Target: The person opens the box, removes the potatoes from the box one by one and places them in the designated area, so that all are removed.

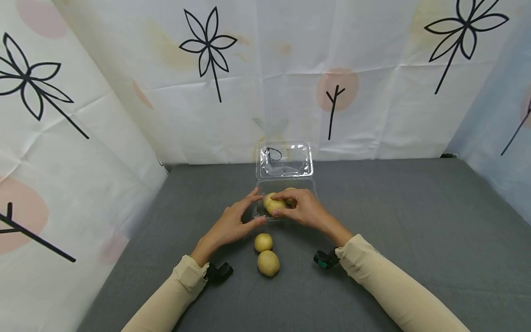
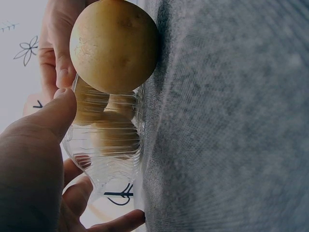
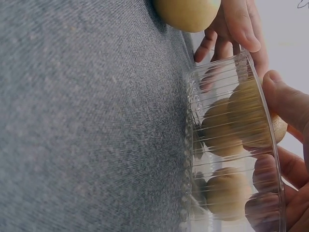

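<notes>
A clear plastic clamshell box [image 1: 257, 213] stands on the table with its lid [image 1: 290, 159] raised and several round yellow potatoes inside. My right hand [image 1: 304, 208] reaches over the box and grips a potato [image 1: 275, 207] between thumb and fingers, inside the rim. In the right wrist view its curled fingers [image 3: 264, 176] show through the box wall. At the box's left end is my left hand [image 1: 234, 225], thumb at the near rim and fingers extended along the far side. A smaller potato [image 1: 263, 242] and a larger potato [image 1: 268, 263] lie in front of the box.
Grey cloth covers the table [image 1: 394, 221]. White printed sheets [image 1: 290, 106] hang behind it and at both sides, close behind the raised lid. A dark band with a camera [image 1: 219, 272] sits on the left wrist, another wrist camera [image 1: 325, 259] on the right.
</notes>
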Available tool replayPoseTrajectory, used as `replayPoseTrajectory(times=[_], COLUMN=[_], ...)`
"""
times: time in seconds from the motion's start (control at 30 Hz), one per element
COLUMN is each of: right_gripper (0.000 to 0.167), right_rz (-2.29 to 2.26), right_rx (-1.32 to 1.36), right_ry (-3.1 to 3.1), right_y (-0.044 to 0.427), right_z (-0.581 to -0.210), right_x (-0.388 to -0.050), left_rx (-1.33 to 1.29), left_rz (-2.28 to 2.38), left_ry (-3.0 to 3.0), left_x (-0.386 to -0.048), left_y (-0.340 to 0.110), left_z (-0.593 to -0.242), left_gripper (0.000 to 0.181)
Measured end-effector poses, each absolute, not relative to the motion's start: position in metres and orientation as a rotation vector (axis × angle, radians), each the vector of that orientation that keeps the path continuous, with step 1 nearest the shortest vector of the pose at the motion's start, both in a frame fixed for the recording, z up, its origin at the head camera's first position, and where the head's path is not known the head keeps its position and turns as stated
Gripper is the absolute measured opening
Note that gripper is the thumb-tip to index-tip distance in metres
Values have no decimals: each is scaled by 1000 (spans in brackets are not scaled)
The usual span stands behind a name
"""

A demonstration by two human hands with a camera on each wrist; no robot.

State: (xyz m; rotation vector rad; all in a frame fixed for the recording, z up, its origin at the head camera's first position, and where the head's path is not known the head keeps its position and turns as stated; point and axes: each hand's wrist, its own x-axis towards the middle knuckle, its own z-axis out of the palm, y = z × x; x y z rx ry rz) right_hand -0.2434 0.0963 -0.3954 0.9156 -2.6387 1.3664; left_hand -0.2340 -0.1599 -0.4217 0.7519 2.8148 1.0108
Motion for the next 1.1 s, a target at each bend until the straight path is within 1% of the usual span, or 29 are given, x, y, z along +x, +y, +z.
replayPoseTrajectory(times=[0.37,1.1], right_gripper=[39,39], right_rz=[1391,1492], right_rx=[937,818], right_ry=[-2565,-2473], right_y=[102,108], right_z=[-398,-398], right_x=[-241,-229], left_rx=[754,749], left_rz=[1014,995], left_ry=[2810,2818], left_x=[-236,-236], left_y=[-161,-160], left_z=[-423,-423], left_gripper=[70,71])
